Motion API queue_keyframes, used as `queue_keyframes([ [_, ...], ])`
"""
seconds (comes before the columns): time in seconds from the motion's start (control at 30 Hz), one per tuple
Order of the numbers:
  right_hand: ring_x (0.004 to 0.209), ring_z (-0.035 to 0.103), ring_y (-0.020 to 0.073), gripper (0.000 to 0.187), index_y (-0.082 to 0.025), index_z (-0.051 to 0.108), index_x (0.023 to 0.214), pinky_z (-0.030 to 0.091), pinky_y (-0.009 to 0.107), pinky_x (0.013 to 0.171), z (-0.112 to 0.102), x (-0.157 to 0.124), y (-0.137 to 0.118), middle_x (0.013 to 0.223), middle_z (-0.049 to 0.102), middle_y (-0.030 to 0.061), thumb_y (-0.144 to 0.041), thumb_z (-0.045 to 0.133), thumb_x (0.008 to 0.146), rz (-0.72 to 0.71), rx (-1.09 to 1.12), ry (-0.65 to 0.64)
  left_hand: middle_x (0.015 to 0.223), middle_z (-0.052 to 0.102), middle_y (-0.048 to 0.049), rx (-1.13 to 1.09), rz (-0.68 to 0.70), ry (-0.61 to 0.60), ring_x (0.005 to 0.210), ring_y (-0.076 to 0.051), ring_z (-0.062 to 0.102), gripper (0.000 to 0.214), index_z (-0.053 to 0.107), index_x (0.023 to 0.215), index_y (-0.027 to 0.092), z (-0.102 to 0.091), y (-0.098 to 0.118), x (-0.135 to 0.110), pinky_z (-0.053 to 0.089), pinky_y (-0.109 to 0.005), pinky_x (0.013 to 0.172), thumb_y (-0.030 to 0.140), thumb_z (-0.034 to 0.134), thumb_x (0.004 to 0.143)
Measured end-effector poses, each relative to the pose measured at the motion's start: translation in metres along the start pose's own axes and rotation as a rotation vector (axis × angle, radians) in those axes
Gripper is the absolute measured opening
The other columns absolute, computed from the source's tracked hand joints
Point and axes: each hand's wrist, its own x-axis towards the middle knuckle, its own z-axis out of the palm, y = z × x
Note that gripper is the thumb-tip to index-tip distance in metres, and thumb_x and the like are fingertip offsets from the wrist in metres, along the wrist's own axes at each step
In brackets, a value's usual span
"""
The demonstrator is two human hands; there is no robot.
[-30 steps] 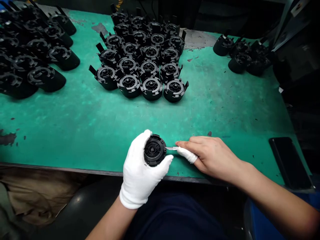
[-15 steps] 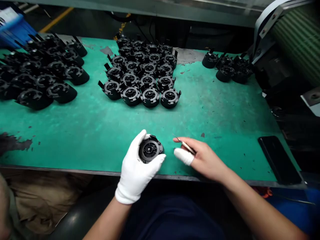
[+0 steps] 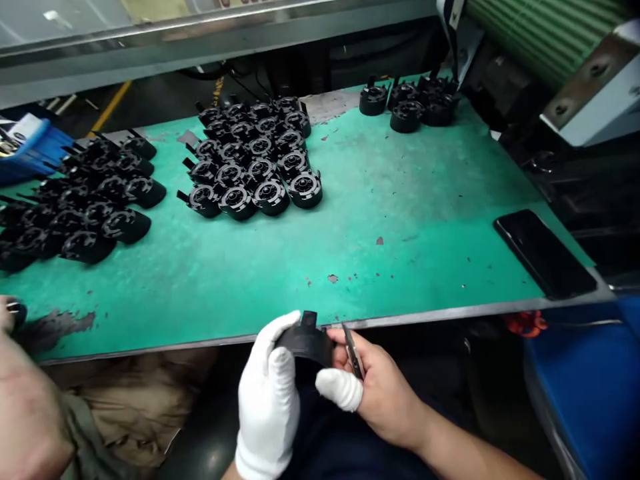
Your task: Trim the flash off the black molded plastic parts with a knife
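My left hand (image 3: 267, 393), in a white glove, grips a round black plastic housing (image 3: 306, 339) just over the front edge of the bench. The housing is tilted, its hollow underside towards me and a tab pointing up. My right hand (image 3: 380, 387) is bare except for a white cover on the thumb. It holds what looks like a small knife (image 3: 353, 353), thin and pointing up, between thumb and fingers. The right fingertips touch or nearly touch the housing's right side; the exact contact is hidden.
Similar black housings (image 3: 270, 193) stand in rows mid-bench, with more at left (image 3: 125, 225) and back right (image 3: 406, 117). A phone (image 3: 547, 253) lies on the green bench top (image 3: 400, 200). Another person's arm (image 3: 30, 407) reaches in at left. A blue bin (image 3: 35, 153) stands far left.
The housing has turned from face-up to showing its side and hollow underside, and came nearer to me. My right hand closed in on it with the knife. The view has shifted and tilted.
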Motion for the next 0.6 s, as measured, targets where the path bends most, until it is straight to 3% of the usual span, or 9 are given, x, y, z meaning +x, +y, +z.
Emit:
queue_keyframes([
  [0.1,0.071,0.047,0.0129,0.052,-0.024,0.055,0.135,0.043,0.027,0.069,-0.010,-0.009,0.008,0.086,0.055,-0.0016,-0.047,0.067,0.090,0.012,-0.090,-0.004,0.115,0.072,-0.0041,0.126,0.036,-0.044,0.111,-0.024,0.066,0.026,0.066,0.116,0.027,0.009,-0.019,0.000,0.044,-0.051,0.114,0.039,0.052,0.098],
  [0.17,0.078,0.053,0.0157,0.049,-0.024,0.054,0.139,0.045,0.031,0.077,-0.018,-0.012,0.015,0.091,0.059,0.0013,-0.051,0.052,0.098,0.043,-0.130,0.051,0.112,0.071,-0.0045,0.213,0.110,-0.052,0.109,-0.024,0.065,0.024,0.065,0.115,0.026,0.014,-0.028,0.004,0.034,-0.056,0.119,0.037,0.060,0.093],
  [0.27,0.080,0.055,0.0182,0.050,-0.022,0.066,0.126,0.045,0.034,0.081,-0.027,-0.011,0.019,0.084,0.060,0.0027,-0.052,0.034,0.104,0.112,-0.129,0.076,0.113,0.067,-0.0070,0.219,0.126,-0.026,0.113,-0.024,0.062,0.028,0.062,0.118,0.022,0.019,-0.035,0.006,0.034,-0.056,0.119,0.032,0.063,0.092],
  [0.4,0.084,0.057,0.0193,0.043,-0.019,0.074,0.102,0.045,0.033,0.083,-0.024,0.006,0.016,0.081,0.061,0.0023,-0.050,0.044,0.101,0.054,-0.108,0.029,0.112,0.064,-0.0077,0.164,0.095,-0.010,0.113,-0.023,0.060,0.026,0.060,0.116,0.020,0.021,-0.036,0.002,0.033,-0.055,0.119,0.028,0.063,0.091],
  [0.5,0.076,0.053,0.0177,0.046,-0.017,0.072,0.083,0.044,0.031,0.074,-0.020,0.018,0.020,0.075,0.060,0.0013,-0.051,0.045,0.100,0.073,-0.121,0.027,0.110,0.064,-0.0079,0.144,0.094,-0.021,0.110,-0.023,0.061,0.025,0.060,0.113,0.019,0.020,-0.037,0.000,0.033,-0.056,0.120,0.027,0.064,0.090],
  [0.6,0.073,0.051,0.0169,0.046,-0.017,0.070,0.080,0.044,0.029,0.071,-0.019,0.022,0.025,0.073,0.060,0.0010,-0.053,0.047,0.099,0.096,-0.128,0.018,0.110,0.064,-0.0090,0.145,0.100,-0.034,0.110,-0.024,0.061,0.025,0.061,0.112,0.017,0.019,-0.039,0.000,0.033,-0.058,0.119,0.025,0.065,0.089],
])
